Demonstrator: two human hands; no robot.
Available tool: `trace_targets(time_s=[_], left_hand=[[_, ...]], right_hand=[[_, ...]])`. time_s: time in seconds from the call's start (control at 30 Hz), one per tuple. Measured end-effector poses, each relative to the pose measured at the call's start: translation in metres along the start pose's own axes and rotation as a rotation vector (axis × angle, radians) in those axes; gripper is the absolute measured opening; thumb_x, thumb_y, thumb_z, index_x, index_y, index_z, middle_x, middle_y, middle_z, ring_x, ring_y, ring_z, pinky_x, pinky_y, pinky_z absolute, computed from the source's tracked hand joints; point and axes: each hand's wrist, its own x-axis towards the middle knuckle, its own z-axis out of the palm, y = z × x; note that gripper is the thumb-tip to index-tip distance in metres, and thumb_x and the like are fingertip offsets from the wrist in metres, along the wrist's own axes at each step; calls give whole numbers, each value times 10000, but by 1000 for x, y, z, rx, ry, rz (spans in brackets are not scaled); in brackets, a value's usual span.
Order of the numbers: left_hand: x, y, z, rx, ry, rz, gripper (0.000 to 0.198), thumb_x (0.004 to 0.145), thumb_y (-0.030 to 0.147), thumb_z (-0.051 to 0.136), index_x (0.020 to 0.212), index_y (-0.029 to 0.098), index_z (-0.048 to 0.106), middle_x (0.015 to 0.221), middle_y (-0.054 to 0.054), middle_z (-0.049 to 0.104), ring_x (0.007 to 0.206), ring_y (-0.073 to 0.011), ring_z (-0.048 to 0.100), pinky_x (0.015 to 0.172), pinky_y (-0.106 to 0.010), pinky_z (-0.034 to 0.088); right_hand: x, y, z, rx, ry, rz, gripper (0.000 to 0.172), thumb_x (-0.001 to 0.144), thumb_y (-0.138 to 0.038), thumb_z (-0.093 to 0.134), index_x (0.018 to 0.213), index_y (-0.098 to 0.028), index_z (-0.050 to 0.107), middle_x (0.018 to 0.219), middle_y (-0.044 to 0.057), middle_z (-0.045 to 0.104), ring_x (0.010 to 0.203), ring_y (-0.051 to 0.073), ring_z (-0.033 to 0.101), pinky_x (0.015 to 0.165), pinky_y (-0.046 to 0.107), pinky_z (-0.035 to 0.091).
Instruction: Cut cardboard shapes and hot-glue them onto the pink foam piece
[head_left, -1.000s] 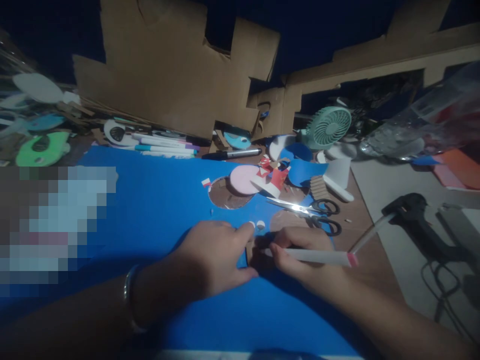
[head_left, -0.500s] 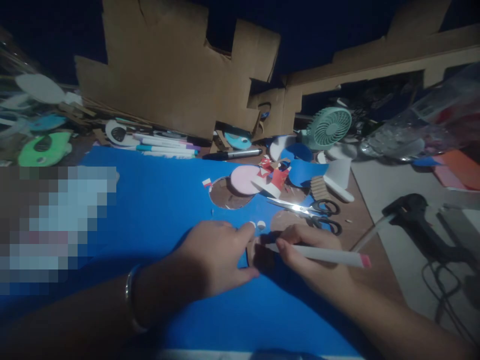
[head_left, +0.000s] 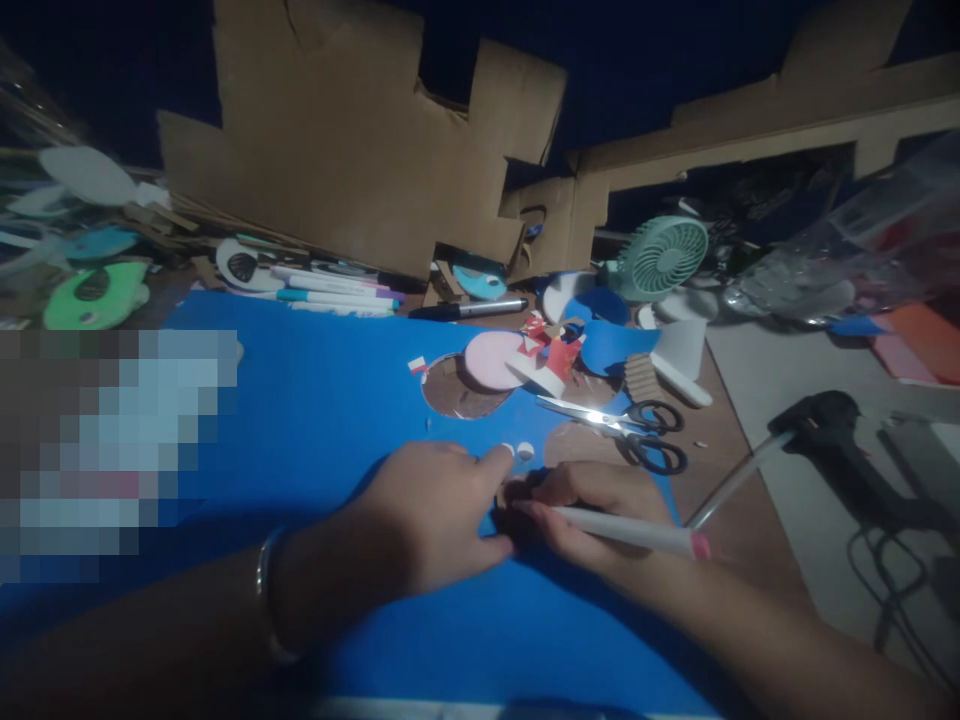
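My left hand (head_left: 442, 505), a metal bangle on its wrist, lies on a blue sheet (head_left: 330, 400); its thumb and index finger are spread apart. Between the hands is a small dark brownish round patch (head_left: 513, 492); whether it is a piece or a hole is unclear. My right hand (head_left: 600, 500) grips a white marker (head_left: 630, 528) with a pink end, its tip pointing left at this patch. Two small white discs (head_left: 525, 451) sit just above my left index fingertip. Open scissors (head_left: 615, 420) with black handles lie beyond my right hand.
Pink, red and blue paper pieces (head_left: 495, 360) lie past a round cut-out in the sheet. Several markers (head_left: 337, 290), a black pen (head_left: 469, 309) and a small green fan (head_left: 664, 258) stand before upright cardboard (head_left: 330, 130). A black glue gun (head_left: 832, 440) lies right.
My right hand has shifted slightly left and down, bringing the marker's tip further over the brownish patch. My left hand keeps its place; the whole view has moved a little.
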Motion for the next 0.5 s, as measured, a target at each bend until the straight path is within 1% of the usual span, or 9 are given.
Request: trace_targets(time_s=[0.07, 0.13, 0.2, 0.23, 0.3, 0.37, 0.5], left_hand=[[0, -1, 0, 6, 2, 5, 339, 752, 468, 509, 971, 209, 522, 824, -58, 666, 808, -267, 622, 611, -322, 434], [0, -1, 0, 14, -3, 12, 364, 745, 503, 517, 960, 210, 521, 813, -55, 664, 802, -267, 620, 604, -317, 430], [0, -1, 0, 16, -3, 16, 378, 737, 524, 524, 949, 211, 520, 800, -52, 662, 792, -263, 619, 595, -309, 424], [0, -1, 0, 15, 1, 13, 375, 736, 522, 528, 946, 211, 521, 798, -51, 661, 790, -262, 620, 593, -306, 421], [1, -1, 0, 7, 9, 11, 357, 738, 507, 530, 942, 214, 524, 800, -50, 661, 794, -260, 621, 594, -303, 417], [1, -1, 0, 0, 11, 6, 356, 739, 506, 527, 943, 214, 527, 803, -50, 660, 794, -256, 622, 592, -299, 413], [0, -1, 0, 11, 2, 5, 383, 742, 532, 510, 946, 207, 520, 796, -49, 661, 780, -245, 620, 580, -290, 406]], right_hand=[[-2, 0, -1, -29, 28, 24, 244, 768, -186, 552, 527, -180, 512, 479, -24, 495, 454, 95, 462, 438, 206, 340], [-5, 2, -3, -55, 86, 85, 287, 780, -207, 539, 502, -185, 470, 463, -29, 465, 429, 92, 434, 423, 210, 327], [-7, 3, -3, -62, 122, 130, 290, 782, -227, 540, 505, -188, 466, 457, -29, 466, 421, 93, 431, 415, 213, 324], [-8, 4, -3, -54, 114, 137, 284, 784, -232, 539, 511, -189, 473, 457, -27, 474, 421, 94, 435, 414, 213, 326], [-8, 3, -3, -47, 75, 112, 282, 782, -236, 539, 509, -191, 481, 455, -26, 477, 423, 95, 438, 416, 214, 332], [-6, 2, -3, -75, 69, 98, 287, 783, -232, 534, 504, -192, 483, 453, -24, 476, 425, 96, 436, 416, 215, 332], [-4, -1, -4, -125, 168, 149, 288, 777, -229, 542, 498, -193, 483, 442, -25, 495, 409, 92, 437, 396, 208, 330]])
